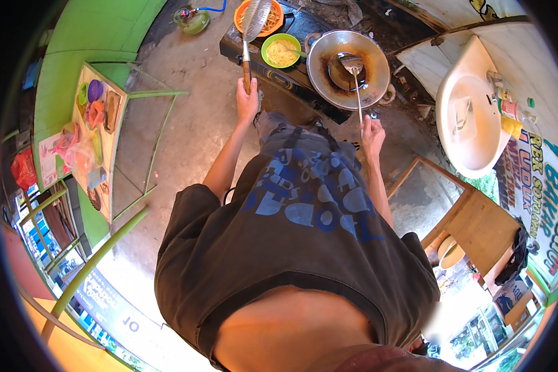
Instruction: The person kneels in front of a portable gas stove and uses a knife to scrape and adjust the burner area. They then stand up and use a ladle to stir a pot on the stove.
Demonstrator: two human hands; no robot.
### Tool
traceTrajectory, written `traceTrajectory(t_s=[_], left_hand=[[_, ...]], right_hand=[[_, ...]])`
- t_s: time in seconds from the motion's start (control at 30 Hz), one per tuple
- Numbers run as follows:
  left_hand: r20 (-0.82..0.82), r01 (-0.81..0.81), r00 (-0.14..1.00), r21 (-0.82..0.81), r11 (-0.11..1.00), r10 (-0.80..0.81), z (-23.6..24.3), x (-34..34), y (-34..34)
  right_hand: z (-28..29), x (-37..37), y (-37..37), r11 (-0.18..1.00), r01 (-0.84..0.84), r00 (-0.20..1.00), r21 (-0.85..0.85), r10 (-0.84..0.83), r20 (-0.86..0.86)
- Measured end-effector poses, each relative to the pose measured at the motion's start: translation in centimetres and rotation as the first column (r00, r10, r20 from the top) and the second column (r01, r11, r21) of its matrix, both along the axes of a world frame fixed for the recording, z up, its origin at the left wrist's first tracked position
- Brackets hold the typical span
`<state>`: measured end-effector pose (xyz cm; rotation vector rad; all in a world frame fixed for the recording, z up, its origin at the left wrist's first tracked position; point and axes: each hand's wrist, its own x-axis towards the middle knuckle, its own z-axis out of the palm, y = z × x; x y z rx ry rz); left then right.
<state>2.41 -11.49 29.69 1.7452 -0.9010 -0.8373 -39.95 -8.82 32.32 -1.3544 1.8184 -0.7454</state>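
Note:
My left hand (248, 102) is closed round the wooden handle of a perforated metal spatula (254, 22), its blade raised over an orange basket (281, 13) of thin, strip-like food. My right hand (372, 131) grips the long thin handle of a turner (351, 62), whose broad head rests in the wok (381, 68). Dark oil lies in the bottom of this wide metal pan, on the right of a black stove (263, 75). Between basket and wok stands a green bowl (265, 57) holding a pale yellow mixture, with a green handle sticking out over its rim.
A green gas cylinder (195, 23) with a blue hose stands on the floor at far left of the stove. At left is a table (119, 121) with bowls and plastic bags. A white washbasin (446, 118) and a wooden table (477, 223) are on the right.

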Motion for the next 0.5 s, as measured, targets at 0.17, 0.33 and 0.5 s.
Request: traceTrajectory(t_s=[0.17,0.33,0.5], left_hand=[[-0.277,-0.09,0.956,0.049,0.995,0.1,1.6,-0.6,-0.2],[-0.33,-0.158,0.933,-0.012,0.987,0.145,0.3,2.6,1.6],[-0.39,-0.141,0.91,0.035,0.989,0.143,0.2,6.8,3.6]], right_hand=[[1.4,6.1,-1.8,0.988,-0.067,0.971,-0.139,0.096,0.218],[0.9,12.1,-4.5,0.918,-0.388,0.873,-0.083,0.395,0.286],[0.6,18.3,-5.9,0.809,-0.584,0.778,-0.068,0.582,0.235]])
